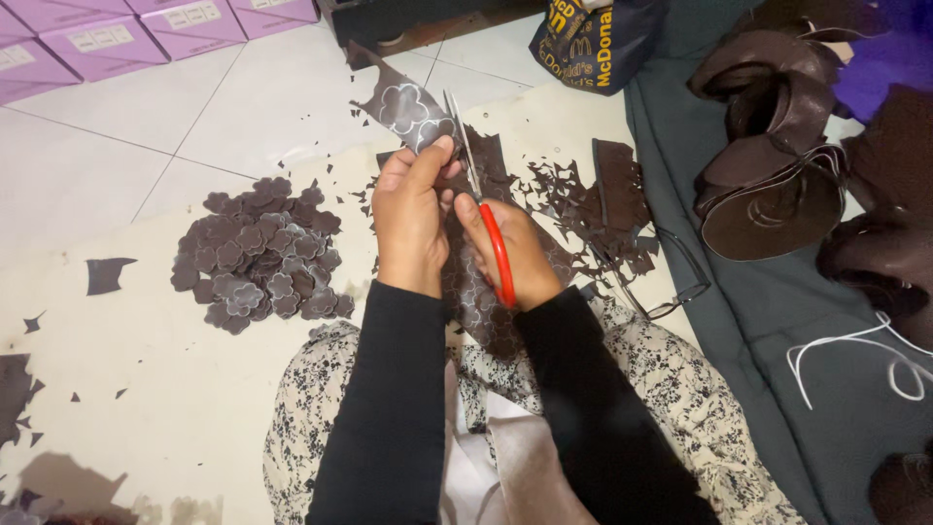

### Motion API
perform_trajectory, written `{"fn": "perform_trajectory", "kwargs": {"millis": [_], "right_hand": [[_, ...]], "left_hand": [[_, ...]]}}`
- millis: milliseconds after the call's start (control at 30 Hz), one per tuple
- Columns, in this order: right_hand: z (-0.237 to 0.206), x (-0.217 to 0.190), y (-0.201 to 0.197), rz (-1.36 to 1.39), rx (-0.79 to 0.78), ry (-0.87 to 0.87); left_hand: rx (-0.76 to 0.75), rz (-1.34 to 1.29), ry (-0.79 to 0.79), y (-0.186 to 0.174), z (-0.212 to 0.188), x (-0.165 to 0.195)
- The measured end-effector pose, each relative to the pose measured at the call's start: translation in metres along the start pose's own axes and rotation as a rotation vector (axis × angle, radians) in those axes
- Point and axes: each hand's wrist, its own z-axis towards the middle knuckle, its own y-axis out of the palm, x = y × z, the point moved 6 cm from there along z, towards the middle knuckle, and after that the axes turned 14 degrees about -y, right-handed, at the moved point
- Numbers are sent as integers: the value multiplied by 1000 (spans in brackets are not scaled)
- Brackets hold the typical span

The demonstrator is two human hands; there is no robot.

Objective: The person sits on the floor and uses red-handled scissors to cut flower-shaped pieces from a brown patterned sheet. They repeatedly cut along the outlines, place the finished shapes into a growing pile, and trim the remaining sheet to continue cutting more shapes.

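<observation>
My left hand (pixel 408 219) pinches a strip of dark brown material (pixel 406 109) marked with pale flower outlines, held up over my lap. Red-handled scissors (pixel 491 233) are in my right hand (pixel 510 255), and their blades (pixel 457 122) point away from me along the strip's right edge, beside my left thumb. More of the marked brown sheet (pixel 476 301) hangs down between my wrists. A pile of cut-out brown flower shapes (pixel 260 258) lies on the cream mat (pixel 175 389) to the left of my hands.
Brown offcuts and scraps (pixel 598 209) lie beyond my hands. Eyeglasses (pixel 671 282) rest near my right knee. Dark brown curved pieces (pixel 777 146) sit on grey cloth (pixel 777 321) at right, with a white cord (pixel 855 355). Purple boxes (pixel 117 34) and a dark bag (pixel 593 39) stand at the back.
</observation>
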Motion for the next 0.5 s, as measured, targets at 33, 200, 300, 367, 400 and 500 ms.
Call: {"fn": "perform_trajectory", "kwargs": {"millis": [33, 200, 300, 367, 400, 500], "right_hand": [[-1, -1, 1, -33, 8, -12], [-2, -7, 5, -162, 51, -110], [-6, 0, 5, -59, 72, -19], [-7, 1, 5, -17, 55, -14], [-7, 2, 4, 4, 47, -12], [-10, 4, -2, -84, 7, 32]], "left_hand": [[12, -19, -11, -1, -1, -3], [-41, -95, 34, 0, -6, -5], [-74, -107, 43, 1, -9, -4], [-73, -86, 31, 0, -10, -2], [-63, -72, 16, -2, -11, 0], [-66, -40, 4, -4, -12, 5]]}}
